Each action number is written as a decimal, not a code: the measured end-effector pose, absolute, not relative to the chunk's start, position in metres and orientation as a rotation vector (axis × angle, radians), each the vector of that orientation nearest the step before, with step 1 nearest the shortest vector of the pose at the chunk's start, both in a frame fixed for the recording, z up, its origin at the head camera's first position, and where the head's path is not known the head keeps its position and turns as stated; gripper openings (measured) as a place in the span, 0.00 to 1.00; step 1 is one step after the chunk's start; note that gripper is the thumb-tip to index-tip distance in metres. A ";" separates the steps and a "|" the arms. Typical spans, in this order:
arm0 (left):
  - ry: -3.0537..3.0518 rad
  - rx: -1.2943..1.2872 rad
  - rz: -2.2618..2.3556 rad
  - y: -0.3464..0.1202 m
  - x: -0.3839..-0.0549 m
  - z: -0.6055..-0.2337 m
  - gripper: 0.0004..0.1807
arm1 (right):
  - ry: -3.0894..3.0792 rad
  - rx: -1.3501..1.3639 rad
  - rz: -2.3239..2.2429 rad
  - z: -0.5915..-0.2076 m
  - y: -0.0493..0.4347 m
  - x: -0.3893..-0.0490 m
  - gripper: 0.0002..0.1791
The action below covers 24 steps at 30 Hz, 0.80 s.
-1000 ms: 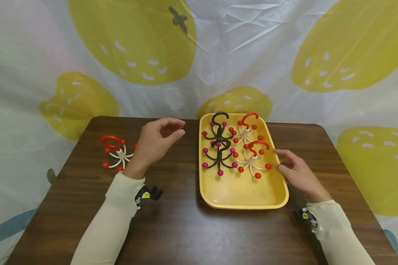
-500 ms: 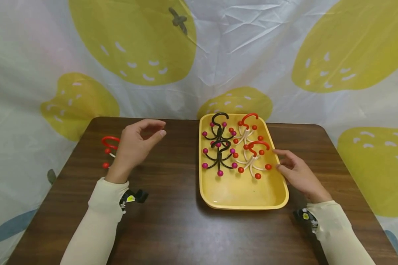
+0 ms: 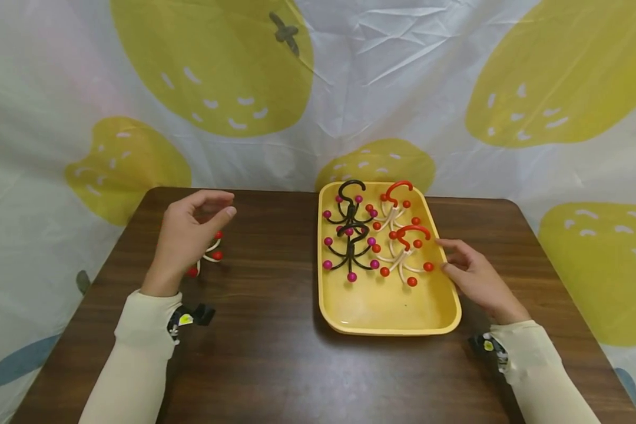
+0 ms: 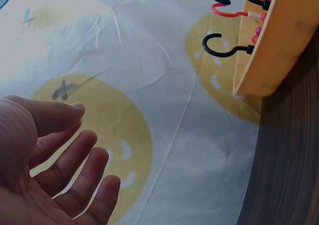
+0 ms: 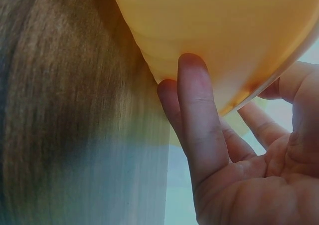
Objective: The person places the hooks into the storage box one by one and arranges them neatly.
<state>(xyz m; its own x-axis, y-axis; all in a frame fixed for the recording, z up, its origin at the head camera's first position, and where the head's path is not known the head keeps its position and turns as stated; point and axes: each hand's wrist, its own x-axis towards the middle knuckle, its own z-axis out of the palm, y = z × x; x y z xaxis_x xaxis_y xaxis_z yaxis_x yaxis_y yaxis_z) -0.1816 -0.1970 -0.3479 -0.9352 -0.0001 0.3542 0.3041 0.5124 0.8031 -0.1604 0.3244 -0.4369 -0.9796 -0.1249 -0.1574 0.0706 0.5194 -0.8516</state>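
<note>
A yellow tray [image 3: 389, 309] holds two black hook hangers with magenta ball tips, one [image 3: 351, 250] in front of the other, and two white ones with red hooks and red balls, the nearer [image 3: 403, 257] also in front. My left hand [image 3: 188, 235] is in the air with relaxed fingers and holds nothing. It partly hides another red-and-white hook hanger [image 3: 214, 254] on the table's left side. With straight fingers [image 5: 197, 100], my right hand [image 3: 477, 280] touches the tray's right outer wall; its thumb and index finger are near the rim.
The brown wooden table [image 3: 275, 365] ends at the back against a white curtain [image 3: 350, 88] printed with yellow fruit. A band with a small black device [image 3: 191, 318] sits at the left wrist, and a similar device [image 3: 490, 347] at the right.
My left hand has moved left, away from the tray, and now covers most of the hanger on the left. The right hand and the tray stay in place.
</note>
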 end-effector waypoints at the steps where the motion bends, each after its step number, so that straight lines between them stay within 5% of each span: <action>1: -2.448 -0.248 -1.387 -0.199 -0.182 -0.348 0.16 | 2.558 -0.045 -1.450 -0.436 0.324 -0.160 0.31; 24: -2.374 0.036 -1.371 -0.266 -0.189 -0.370 0.17 | 2.561 -0.047 -1.438 -0.436 0.324 -0.162 0.30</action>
<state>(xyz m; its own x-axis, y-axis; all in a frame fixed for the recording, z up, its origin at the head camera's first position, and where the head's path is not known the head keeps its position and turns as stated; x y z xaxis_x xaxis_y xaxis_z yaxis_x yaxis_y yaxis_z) -0.1886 -0.2657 -0.3696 -0.9209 -0.2163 0.3244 0.1728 0.5194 0.8369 -0.1617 0.3244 -0.4360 -0.9788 -0.1271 -0.1609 0.0713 0.5251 -0.8481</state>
